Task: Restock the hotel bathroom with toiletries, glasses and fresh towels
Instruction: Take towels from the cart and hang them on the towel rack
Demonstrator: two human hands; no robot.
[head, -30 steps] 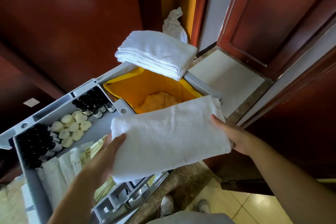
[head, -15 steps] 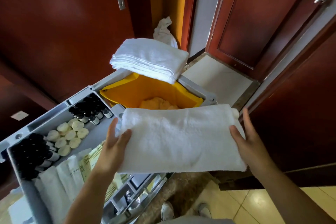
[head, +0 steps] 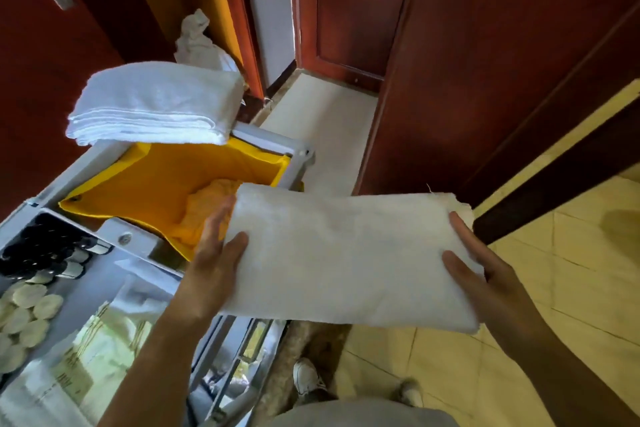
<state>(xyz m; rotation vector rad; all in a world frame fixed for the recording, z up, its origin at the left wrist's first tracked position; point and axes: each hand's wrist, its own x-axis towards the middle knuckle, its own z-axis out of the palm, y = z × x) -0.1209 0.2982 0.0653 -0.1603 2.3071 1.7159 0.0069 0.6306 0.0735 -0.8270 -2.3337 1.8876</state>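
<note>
A folded white towel is held flat in the air between both hands, to the right of the grey housekeeping cart. My left hand grips its left end, thumb on top and fingers underneath. My right hand holds the right end, thumb and a finger lying on top. A stack of folded white towels rests on the cart's far rim. Small dark-capped toiletry bottles and round pale soaps fill the cart's tray at the left.
The cart's yellow linen bag holds crumpled cloth. Wrapped sachets lie in the tray. A crumpled white rag sits behind the stack. Dark red wooden doors stand ahead and right; tiled floor lies at right.
The towel has swung to the right, off the cart and toward the tiled floor side. My view has turned right with it. Both hands keep their hold on its ends.
</note>
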